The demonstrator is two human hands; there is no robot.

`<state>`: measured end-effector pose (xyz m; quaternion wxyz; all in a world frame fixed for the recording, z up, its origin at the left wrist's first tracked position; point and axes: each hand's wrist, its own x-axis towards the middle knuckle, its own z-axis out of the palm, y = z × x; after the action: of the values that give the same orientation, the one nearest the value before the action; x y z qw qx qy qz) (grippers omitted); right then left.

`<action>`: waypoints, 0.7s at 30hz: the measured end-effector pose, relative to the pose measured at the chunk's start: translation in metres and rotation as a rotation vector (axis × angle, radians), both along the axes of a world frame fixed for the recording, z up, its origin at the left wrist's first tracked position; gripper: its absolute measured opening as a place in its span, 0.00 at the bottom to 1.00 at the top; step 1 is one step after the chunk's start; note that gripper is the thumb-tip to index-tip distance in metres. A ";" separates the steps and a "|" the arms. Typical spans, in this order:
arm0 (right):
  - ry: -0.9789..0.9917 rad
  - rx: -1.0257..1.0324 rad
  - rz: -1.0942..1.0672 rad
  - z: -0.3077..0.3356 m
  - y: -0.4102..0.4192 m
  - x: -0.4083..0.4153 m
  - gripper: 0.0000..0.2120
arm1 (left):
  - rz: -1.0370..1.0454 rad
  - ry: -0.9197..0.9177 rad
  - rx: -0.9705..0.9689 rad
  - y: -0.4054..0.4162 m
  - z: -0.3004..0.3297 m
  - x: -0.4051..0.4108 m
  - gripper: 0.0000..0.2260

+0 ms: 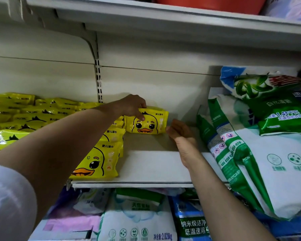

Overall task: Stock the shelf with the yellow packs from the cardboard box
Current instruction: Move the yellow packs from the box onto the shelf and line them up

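A yellow pack with a duck face (pixel 149 123) stands upright at the back of the white shelf (pixel 146 164). My left hand (pixel 131 106) grips its top left corner, thumb on the front. My right hand (pixel 180 131) is beside the pack's right edge, fingers loosely curled, holding nothing. A row of several more duck packs (pixel 101 157) stands to the left, running from the shelf's front edge toward the back. The cardboard box is out of view.
Flat yellow packs (pixel 30 113) are stacked on the shelf's left section. Large green-and-white detergent bags (pixel 261 153) lean at the right. More bags (pixel 137 218) fill the shelf below. An upper shelf (pixel 163 20) hangs overhead.
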<state>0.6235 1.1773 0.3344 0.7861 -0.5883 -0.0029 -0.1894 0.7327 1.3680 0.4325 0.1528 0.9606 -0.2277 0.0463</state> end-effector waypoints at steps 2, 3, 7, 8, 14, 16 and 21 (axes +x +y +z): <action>0.009 0.003 -0.008 0.000 0.000 0.001 0.20 | 0.005 -0.023 0.003 0.000 -0.001 0.003 0.26; 0.011 0.004 -0.014 0.000 -0.001 0.001 0.20 | 0.007 -0.037 0.007 -0.001 -0.002 0.003 0.26; 0.031 -0.003 -0.030 -0.001 -0.002 0.002 0.19 | 0.038 -0.100 0.040 -0.004 -0.007 0.006 0.26; 0.039 0.002 -0.031 -0.002 -0.002 0.002 0.19 | 0.049 -0.111 0.060 -0.005 -0.007 0.006 0.26; 0.044 0.017 -0.022 -0.002 -0.003 0.002 0.17 | 0.138 -0.126 0.233 -0.007 0.000 0.002 0.28; 0.047 0.021 -0.019 -0.002 -0.002 0.001 0.17 | 0.143 -0.129 0.234 -0.005 0.000 0.001 0.28; 0.049 0.002 -0.020 -0.001 -0.002 -0.001 0.16 | 0.152 -0.143 0.217 -0.004 -0.003 -0.004 0.27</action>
<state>0.6225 1.1757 0.3330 0.7847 -0.5919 0.0227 -0.1829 0.7285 1.3636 0.4299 0.0274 0.9802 -0.1683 0.1012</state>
